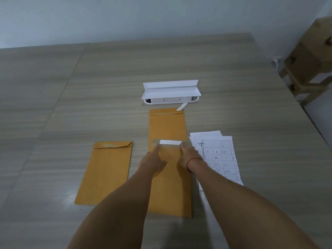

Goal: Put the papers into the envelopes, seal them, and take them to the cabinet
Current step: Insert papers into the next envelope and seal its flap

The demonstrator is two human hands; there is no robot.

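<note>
Three brown envelopes lie on the table. The nearest envelope [170, 193] has its flap raised, with a white strip [169, 142] across the flap. My left hand [154, 159] presses straight fingers on the flap's left end. At the strip's right end my right hand [188, 153] has its fingers curled and seems to pinch it. A second envelope [167, 124] lies just beyond, flap folded down. The third envelope [106, 173] lies to the left, its flap folded over. A stack of printed papers [221, 159] lies right of my right wrist.
A white open box [170, 92] stands beyond the envelopes, with a loose white strip [181, 106] below it on the far envelope's top corner. Cardboard boxes [312, 56] on a wooden frame stand past the table's right edge [294, 97]. A wall runs behind the table.
</note>
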